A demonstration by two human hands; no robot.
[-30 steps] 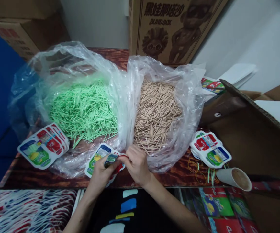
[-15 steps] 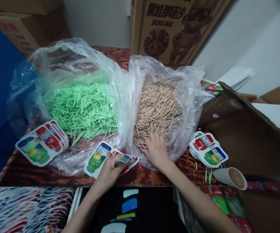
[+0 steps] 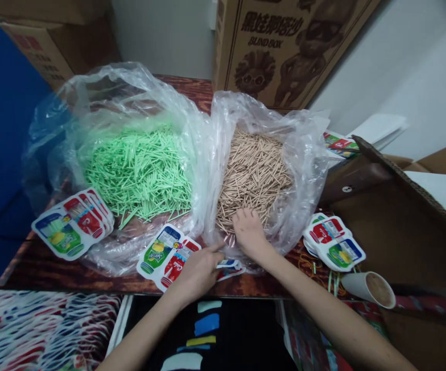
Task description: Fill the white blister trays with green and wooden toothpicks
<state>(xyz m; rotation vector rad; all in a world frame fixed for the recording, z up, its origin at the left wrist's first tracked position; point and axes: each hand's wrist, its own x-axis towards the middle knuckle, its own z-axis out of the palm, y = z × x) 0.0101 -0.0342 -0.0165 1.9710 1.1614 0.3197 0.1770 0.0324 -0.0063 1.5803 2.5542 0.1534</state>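
My right hand (image 3: 249,234) reaches into the near edge of a pile of short brown sticks (image 3: 255,172), fingers curled down onto them; their tips are partly hidden. The sticks lie in an open clear plastic bag (image 3: 308,154). My left hand (image 3: 203,273) is just left of it, index finger pointing right, the other fingers mostly hidden. A printed card pouch (image 3: 231,268) with blue, white and red shows beyond these fingers, partly covered by the hand. Beside the left hand lies a flat bottle-shaped card (image 3: 161,252) with Sprite and Cola prints.
Green sticks (image 3: 145,172) fill another clear bag (image 3: 122,87). Printed cards are stacked at left (image 3: 71,224) and right (image 3: 334,242). A paper cup (image 3: 367,288) lies tipped near rubber bands (image 3: 311,265). An open carton (image 3: 393,232) stands right, a BLIND BOX carton (image 3: 277,56) behind.
My left hand has moved right, with the partly covered card pouch shifting right too. The Cola half of the flat card is now more exposed. My right hand's fingers have curled in more.
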